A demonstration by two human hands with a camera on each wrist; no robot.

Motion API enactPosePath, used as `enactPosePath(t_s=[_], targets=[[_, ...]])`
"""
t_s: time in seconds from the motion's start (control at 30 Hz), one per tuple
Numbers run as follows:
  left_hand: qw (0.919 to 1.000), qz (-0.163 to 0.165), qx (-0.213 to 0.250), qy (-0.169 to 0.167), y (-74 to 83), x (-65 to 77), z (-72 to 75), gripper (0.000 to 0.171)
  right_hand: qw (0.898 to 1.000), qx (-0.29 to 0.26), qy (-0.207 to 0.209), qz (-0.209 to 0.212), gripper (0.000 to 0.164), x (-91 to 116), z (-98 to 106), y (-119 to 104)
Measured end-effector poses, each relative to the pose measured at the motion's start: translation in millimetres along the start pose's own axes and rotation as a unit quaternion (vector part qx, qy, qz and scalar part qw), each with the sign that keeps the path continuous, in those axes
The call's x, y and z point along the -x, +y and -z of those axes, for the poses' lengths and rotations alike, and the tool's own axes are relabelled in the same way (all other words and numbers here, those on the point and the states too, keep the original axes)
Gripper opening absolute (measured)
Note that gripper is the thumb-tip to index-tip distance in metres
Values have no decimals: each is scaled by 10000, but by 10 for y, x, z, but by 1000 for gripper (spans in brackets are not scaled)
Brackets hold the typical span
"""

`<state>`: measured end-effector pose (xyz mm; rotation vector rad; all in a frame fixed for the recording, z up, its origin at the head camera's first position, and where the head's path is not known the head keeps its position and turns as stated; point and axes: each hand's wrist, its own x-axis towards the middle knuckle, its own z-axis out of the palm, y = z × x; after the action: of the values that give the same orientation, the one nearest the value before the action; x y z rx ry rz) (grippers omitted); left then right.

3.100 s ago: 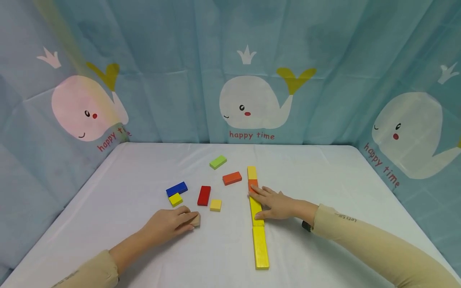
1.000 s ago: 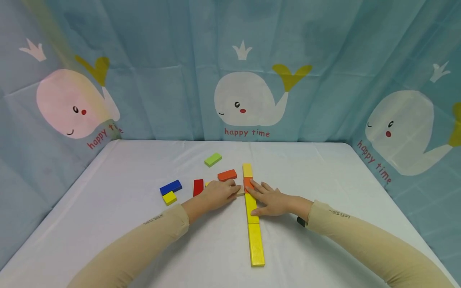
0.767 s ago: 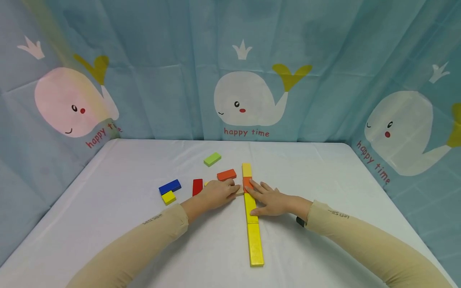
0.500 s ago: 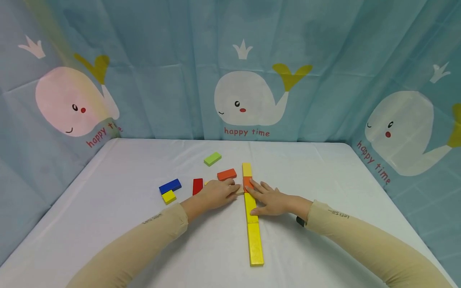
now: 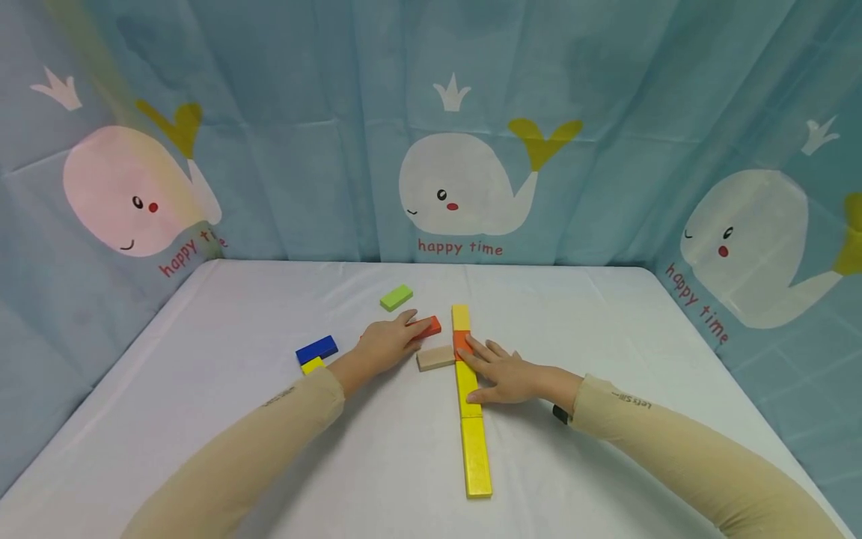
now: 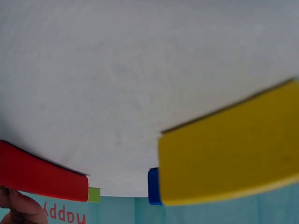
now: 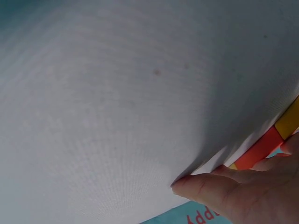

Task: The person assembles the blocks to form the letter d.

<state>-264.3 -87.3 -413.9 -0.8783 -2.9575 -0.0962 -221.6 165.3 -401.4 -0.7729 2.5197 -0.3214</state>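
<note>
My left hand [image 5: 382,347] is over the loose orange block [image 5: 432,326], its fingers spread at that block's left end. A plain wooden block [image 5: 436,358] lies flat below those fingertips, its right end against a row of blocks. That row runs front to back: a long yellow block [image 5: 477,458], another yellow one [image 5: 468,389], an orange one [image 5: 461,344] and a yellow one [image 5: 461,317] at the far end. Across its middle rests my right hand [image 5: 506,376], fingers straight and spread. In the left wrist view, fingertips [image 6: 25,205] show beside a red block [image 6: 44,175], mostly hidden in the head view.
Left of my left hand lie a blue block [image 5: 316,349] and a small yellow block [image 5: 313,365], partly covered by the sleeve. A light green block [image 5: 396,298] sits farther back. A whale-print curtain [image 5: 310,172] encloses the white table [image 5: 572,299].
My left hand brought the wooden block up to the row, let go of it and moved back and left to the loose orange block. The right hand stays on the row.
</note>
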Motion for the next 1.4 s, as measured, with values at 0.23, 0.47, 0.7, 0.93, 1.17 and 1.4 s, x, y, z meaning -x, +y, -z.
enactPosePath(t_s=[0.23, 0.47, 0.7, 0.93, 1.17, 1.4], targets=[[9989, -1, -330, -321, -11, -54, -42, 43, 10000, 14, 1, -33, 85, -5, -10, 3], [9978, 26, -506, -423, 0, -52, -35, 45, 10000, -6, -30, -11, 84, -13, -10, 10], [9985, -239, -420, 261, -46, 170, 63, 46, 10000, 61, -52, -56, 85, -16, -17, -1], [9930, -690, -350, 896, -107, 574, 172, 41, 9999, 28, -48, -97, 85, 8, 3, -20], [9837, -1351, -717, 943, -160, 976, 68, 49, 10000, 32, -52, -64, 85, 4, -1, -14], [9742, -1605, -1032, 1205, -114, 961, -31, 38, 9999, 66, -35, -98, 86, -7, -2, -1]])
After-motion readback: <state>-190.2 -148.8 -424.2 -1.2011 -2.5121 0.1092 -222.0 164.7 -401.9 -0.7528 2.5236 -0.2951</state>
